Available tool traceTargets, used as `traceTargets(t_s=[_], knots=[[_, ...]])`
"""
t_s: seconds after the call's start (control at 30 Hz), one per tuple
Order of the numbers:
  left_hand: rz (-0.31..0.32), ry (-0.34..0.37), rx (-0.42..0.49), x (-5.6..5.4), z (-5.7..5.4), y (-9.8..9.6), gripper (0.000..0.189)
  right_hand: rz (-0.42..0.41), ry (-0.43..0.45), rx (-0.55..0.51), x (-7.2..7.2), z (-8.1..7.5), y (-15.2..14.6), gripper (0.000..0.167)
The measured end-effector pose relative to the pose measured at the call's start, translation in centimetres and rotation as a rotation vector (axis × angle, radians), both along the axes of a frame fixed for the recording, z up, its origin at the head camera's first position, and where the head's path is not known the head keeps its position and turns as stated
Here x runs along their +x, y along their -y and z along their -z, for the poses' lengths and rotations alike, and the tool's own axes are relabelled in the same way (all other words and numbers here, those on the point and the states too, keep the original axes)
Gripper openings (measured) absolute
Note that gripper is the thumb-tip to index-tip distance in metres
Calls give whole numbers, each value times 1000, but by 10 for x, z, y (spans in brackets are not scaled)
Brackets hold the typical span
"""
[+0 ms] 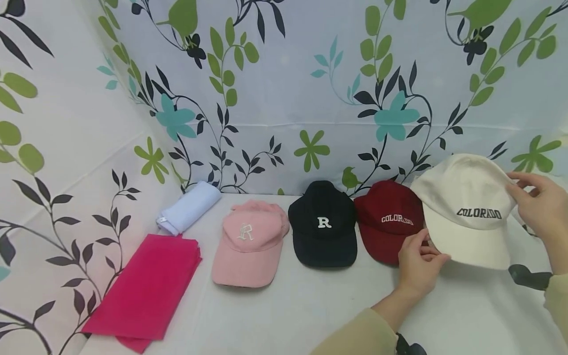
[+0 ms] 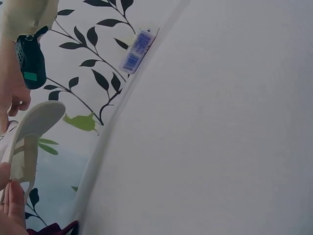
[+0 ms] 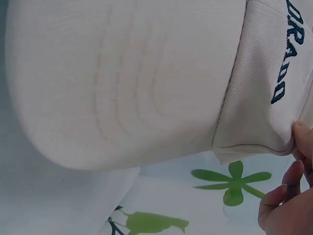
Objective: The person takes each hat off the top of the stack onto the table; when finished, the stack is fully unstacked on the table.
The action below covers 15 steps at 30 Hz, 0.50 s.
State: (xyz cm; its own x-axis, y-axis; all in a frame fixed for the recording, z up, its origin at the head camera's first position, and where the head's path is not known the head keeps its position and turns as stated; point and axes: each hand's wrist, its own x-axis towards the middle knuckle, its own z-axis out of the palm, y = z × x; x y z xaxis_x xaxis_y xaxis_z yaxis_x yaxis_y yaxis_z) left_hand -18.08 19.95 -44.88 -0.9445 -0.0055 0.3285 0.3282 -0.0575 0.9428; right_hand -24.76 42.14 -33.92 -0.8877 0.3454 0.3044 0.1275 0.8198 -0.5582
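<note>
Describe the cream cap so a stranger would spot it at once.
In the head view, start at the leafy backdrop and drop to the right side of the white tabletop. There the left hand and right hand hold the cream cap. Dark COLORADO lettering on pale cloth sets it apart from the dark red cap beside it, whose COLORADO is pale.
</note>
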Motion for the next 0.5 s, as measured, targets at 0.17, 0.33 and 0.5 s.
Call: traceTargets(t_s=[0.17, 0.33, 0.5], knots=[[-15, 79, -42, 1, 2, -14, 55, 40, 28, -48, 2, 6, -11, 44], [-45, 131, -90, -1, 11, -29, 51, 74, 74, -71, 2, 15, -21, 43], [-81, 118, -137, -1, 18, -39, 47, 116, 132, -98, 1, 21, -28, 45]])
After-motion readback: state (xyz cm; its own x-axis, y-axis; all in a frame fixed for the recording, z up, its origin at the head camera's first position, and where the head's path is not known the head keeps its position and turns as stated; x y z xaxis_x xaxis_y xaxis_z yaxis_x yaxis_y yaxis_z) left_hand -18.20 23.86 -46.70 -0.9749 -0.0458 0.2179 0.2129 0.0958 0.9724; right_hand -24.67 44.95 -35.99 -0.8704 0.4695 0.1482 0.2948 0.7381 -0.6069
